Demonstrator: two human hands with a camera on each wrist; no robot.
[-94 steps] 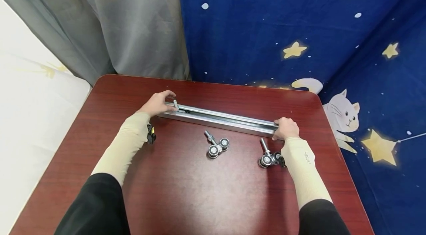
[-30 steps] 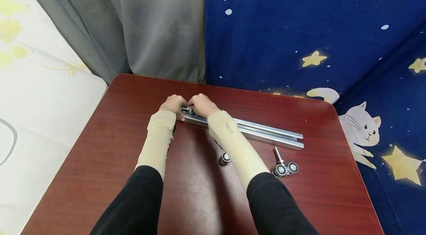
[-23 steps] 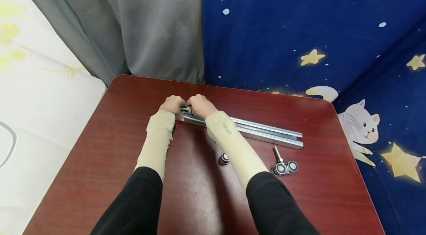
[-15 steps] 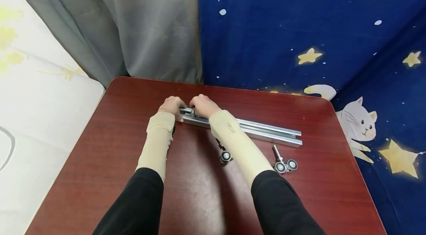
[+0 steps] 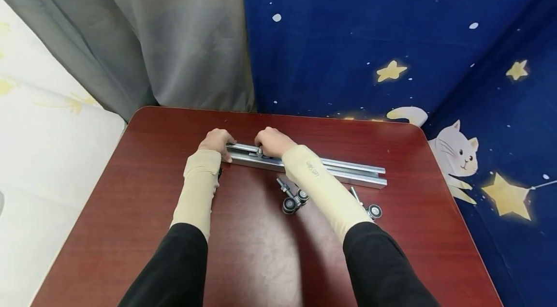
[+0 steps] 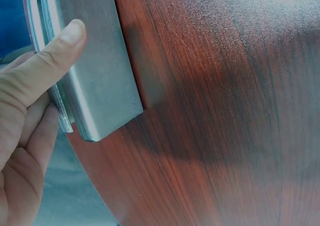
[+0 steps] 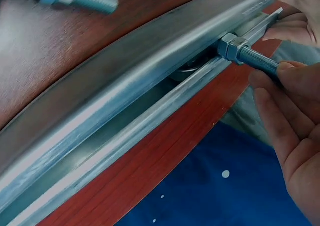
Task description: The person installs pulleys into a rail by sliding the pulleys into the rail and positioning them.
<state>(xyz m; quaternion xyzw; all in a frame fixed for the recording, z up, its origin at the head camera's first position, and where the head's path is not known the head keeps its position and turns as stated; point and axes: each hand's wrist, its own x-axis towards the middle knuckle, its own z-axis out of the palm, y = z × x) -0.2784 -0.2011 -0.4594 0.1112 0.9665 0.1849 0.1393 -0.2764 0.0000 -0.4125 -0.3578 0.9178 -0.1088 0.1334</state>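
A roller (image 5: 294, 201) and, partly behind a sleeve (image 5: 322, 183), a second roller (image 5: 374, 211) lie on the bench (image 5: 139, 200), blue curtain (image 5: 326, 31) beyond; left grip (image 5: 215, 142) holds the rail (image 5: 357, 180), right grip (image 5: 275, 142) pinches a bolt (image 7: 259, 60).

Smooth shiny metal rail (image 5: 352, 180), threaded metal bolt (image 7: 260, 62), glossy wood-grain tabletop (image 5: 243, 254), matt grey cloth curtain (image 5: 191, 31)

Gray curtain (image 5: 191, 31) beside blue curtain (image 5: 330, 31)
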